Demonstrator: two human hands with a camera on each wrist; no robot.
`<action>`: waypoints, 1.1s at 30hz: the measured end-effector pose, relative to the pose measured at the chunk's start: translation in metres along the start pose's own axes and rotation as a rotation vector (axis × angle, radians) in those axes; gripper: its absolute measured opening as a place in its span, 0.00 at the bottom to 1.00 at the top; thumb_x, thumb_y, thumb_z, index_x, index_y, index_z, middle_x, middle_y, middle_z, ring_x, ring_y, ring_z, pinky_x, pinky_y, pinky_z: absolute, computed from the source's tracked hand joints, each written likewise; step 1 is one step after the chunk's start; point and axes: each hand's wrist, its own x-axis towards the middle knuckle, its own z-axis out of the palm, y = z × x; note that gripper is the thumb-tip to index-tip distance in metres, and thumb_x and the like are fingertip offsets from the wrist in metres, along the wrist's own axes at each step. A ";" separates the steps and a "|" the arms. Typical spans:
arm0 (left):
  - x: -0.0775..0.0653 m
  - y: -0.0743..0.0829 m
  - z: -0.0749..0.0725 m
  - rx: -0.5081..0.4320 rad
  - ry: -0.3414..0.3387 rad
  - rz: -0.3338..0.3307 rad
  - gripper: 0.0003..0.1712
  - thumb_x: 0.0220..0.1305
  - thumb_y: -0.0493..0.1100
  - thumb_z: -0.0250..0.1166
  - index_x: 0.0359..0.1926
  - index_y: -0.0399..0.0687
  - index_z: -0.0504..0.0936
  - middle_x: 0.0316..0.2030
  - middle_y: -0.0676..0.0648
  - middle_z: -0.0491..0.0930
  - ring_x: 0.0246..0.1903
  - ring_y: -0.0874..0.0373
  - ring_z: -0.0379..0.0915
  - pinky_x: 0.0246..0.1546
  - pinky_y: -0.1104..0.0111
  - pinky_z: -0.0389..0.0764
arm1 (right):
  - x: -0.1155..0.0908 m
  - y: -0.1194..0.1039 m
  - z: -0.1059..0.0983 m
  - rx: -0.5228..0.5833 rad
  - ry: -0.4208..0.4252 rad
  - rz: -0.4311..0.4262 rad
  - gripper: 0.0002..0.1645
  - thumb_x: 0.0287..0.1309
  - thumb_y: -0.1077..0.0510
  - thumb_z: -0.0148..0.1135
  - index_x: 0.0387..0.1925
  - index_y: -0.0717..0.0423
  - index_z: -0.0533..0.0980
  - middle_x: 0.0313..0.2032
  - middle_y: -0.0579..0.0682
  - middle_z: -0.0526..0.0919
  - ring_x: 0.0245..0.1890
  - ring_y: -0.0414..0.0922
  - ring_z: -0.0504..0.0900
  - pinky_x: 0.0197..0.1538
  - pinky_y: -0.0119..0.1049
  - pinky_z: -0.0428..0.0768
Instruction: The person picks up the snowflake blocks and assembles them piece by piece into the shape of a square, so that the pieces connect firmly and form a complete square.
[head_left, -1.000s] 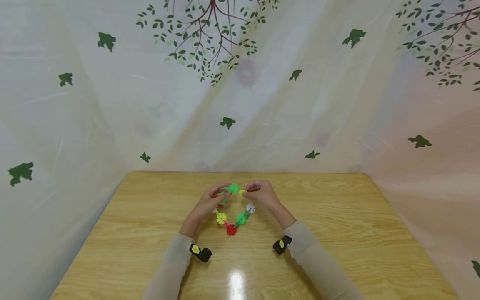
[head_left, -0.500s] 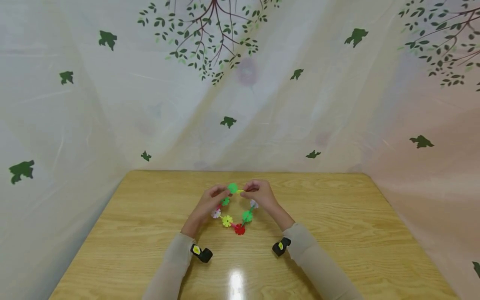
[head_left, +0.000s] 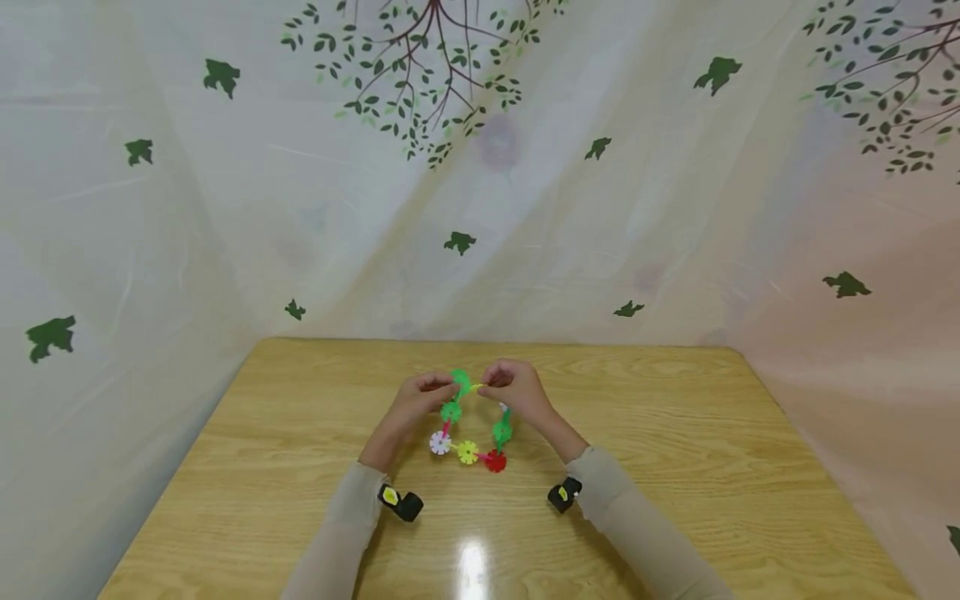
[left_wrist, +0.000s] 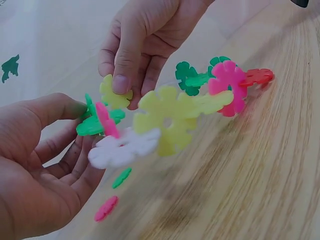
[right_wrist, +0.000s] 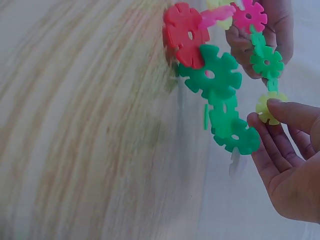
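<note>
A chain of notched flower-shaped plastic discs in green, white, yellow, pink and red hangs in a loop between my hands. My left hand [head_left: 412, 408] pinches it near a green disc [left_wrist: 95, 125] at the upper left. With thumb and fingers my right hand [head_left: 522, 390] pinches a yellow disc [right_wrist: 270, 107], which lines up with the green discs [right_wrist: 266, 62] by the left hand. Lower down come a white disc [head_left: 440, 442], a yellow disc [head_left: 468, 452] and a red disc [head_left: 496, 461]. The chain's other end, a white disc [right_wrist: 235, 162], hangs near my right hand.
A loose green disc [left_wrist: 121, 177] and a loose pink disc [left_wrist: 106, 208] lie beyond my left hand. The wooden table [head_left: 675, 467] stretches all around. Behind it hangs a pale curtain [head_left: 360, 250] printed with leaves and branches.
The yellow disc in my right hand has come left against the green disc. The chain's lower part has swung right, bringing its white disc out from behind my left hand.
</note>
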 end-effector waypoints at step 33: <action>-0.001 -0.004 -0.004 -0.141 -0.089 0.018 0.15 0.66 0.37 0.67 0.50 0.32 0.81 0.36 0.52 0.84 0.34 0.61 0.83 0.40 0.70 0.87 | -0.004 -0.003 -0.001 -0.074 -0.040 -0.080 0.04 0.54 0.71 0.73 0.31 0.66 0.83 0.34 0.61 0.88 0.32 0.40 0.86 0.38 0.29 0.85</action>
